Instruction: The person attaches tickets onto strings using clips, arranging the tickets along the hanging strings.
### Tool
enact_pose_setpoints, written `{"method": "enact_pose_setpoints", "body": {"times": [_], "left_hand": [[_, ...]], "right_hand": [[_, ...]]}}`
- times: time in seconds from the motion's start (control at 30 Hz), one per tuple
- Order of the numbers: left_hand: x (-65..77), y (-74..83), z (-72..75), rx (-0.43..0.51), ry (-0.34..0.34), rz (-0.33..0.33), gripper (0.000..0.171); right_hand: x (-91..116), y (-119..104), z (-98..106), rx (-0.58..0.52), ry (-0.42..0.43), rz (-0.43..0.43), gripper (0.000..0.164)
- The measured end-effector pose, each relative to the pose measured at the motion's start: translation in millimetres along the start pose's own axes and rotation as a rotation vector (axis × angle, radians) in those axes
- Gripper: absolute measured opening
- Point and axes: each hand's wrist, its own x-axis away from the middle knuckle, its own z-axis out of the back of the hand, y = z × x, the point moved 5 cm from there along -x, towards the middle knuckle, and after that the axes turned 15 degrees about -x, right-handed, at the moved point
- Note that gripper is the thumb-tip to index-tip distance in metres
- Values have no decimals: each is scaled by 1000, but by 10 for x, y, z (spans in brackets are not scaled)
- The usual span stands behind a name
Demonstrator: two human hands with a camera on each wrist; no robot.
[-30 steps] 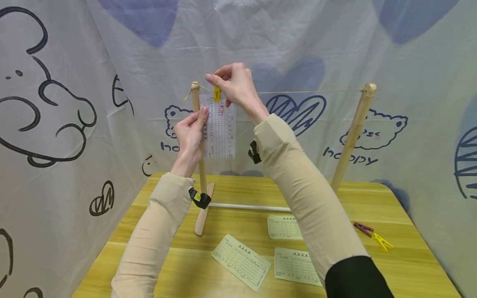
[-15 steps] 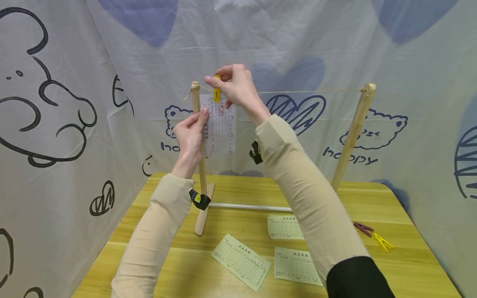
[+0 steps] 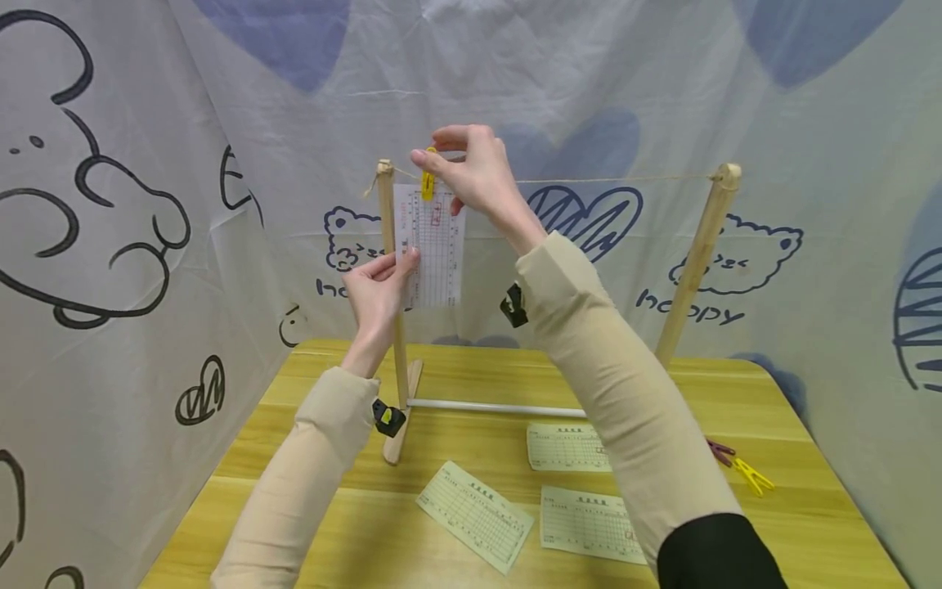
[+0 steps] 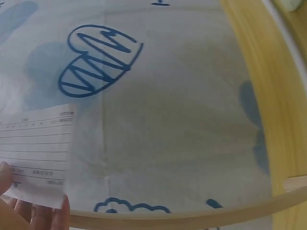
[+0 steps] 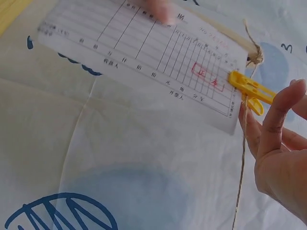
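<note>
A receipt slip (image 3: 441, 270) with a printed grid and a red stamp hangs lengthwise from a string (image 3: 611, 180), near the left post. The yellow clothespin (image 5: 252, 88) clamps its top end to the string. My left hand (image 3: 379, 298) pinches the slip's left edge, thumb in front and fingers behind. My right hand (image 3: 478, 168) is at the clothespin's handles; its thumb overlaps them in the head view, while the other fingers stand loosely apart. In the right wrist view, the handles are spread apart between the thumb and fingers.
The string runs between a left wooden post (image 3: 388, 217) and a right wooden post (image 3: 692, 286), joined low by a white rod (image 3: 500, 407). Three slips lie on the table, one of them tilted (image 3: 478, 515). Maroon (image 3: 721, 450) and yellow (image 3: 752, 476) clothespins lie at the right.
My left hand has slid down along the slip's left edge. My right fingers have loosened, baring the clothespin's top, and the hand has shifted slightly right. The clothespin and slip hang almost in place.
</note>
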Motion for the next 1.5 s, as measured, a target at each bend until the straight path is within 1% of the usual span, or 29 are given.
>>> {"method": "enact_pose_setpoints", "body": {"times": [0.23, 0.33, 0.5, 0.67, 0.8, 0.9, 1.0, 1.13, 1.23, 1.33, 1.43, 1.5], "left_hand": [[72, -242, -45, -105, -41, 35, 39], [92, -348, -63, -124, -58, 60, 38], [127, -510, -84, -129, -72, 106, 37], [160, -642, -90, -120, -82, 125, 36], [197, -738, -93, -97, -93, 148, 36], [244, -815, -96, -85, -95, 161, 35], [316, -906, -113, -83, -111, 165, 35], [435, -1048, -142, -73, -132, 170, 35], [532, -1165, -172, -69, -147, 180, 34], [643, -1290, -207, -70, -174, 201, 33], [744, -1424, -253, -61, -193, 214, 33], [804, -1511, -283, -48, -209, 219, 33]], "right_hand": [[137, 43, 88, 0, 43, 34, 61], [202, 73, 142, -20, 64, 67, 61], [345, 100, 241, -75, 81, 151, 58], [530, 149, 328, -134, 84, 198, 55], [718, 232, 425, -168, 96, 264, 50], [888, 341, 500, -196, 103, 312, 47], [1074, 515, 571, -247, 107, 330, 45], [1328, 845, 665, -314, 125, 309, 42], [1525, 1149, 737, -330, 145, 268, 40], [1718, 1489, 807, -335, 169, 202, 39], [1907, 1846, 876, -372, 220, 135, 39], [2033, 2079, 921, -416, 259, 86, 40]]}}
